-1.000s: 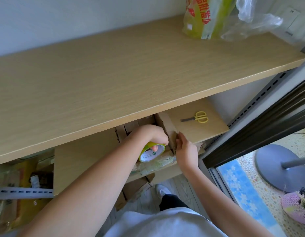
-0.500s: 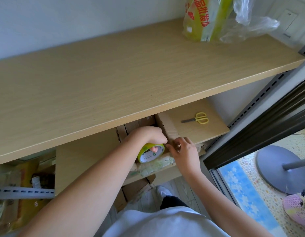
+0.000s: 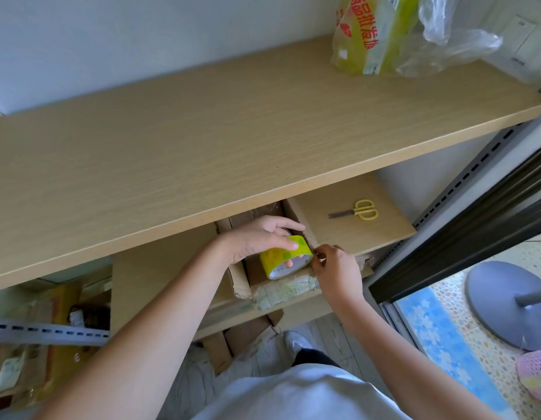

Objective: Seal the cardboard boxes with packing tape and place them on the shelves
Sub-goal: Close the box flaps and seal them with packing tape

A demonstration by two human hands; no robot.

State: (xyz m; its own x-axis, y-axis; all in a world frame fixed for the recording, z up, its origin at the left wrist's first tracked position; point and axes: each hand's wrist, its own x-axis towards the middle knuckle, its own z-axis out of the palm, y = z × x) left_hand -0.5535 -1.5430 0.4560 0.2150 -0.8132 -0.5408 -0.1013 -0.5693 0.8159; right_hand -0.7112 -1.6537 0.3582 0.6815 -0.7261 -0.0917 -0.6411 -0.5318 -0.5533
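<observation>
A brown cardboard box (image 3: 257,272) sits on the second shelf (image 3: 348,234), half hidden under the top shelf (image 3: 202,140). My left hand (image 3: 257,237) grips a yellow-green roll of packing tape (image 3: 283,259) over the box, with a finger inside the roll's core. Just right of the roll, my right hand (image 3: 336,266) has its fingertips pinched together at the roll's edge, at the box's right flap. Any tape end between those fingers is too small to make out.
Yellow scissors (image 3: 358,211) lie on the second shelf, right of the box. A yellow and clear plastic bag (image 3: 381,34) stands at the back right of the top shelf. More cardboard (image 3: 239,338) lies on the floor below. A grey round stand base (image 3: 505,301) is at the right.
My left hand has turned the tape roll so its yellow side faces up. My right hand has moved from the box flap to the roll's edge and pinches there.
</observation>
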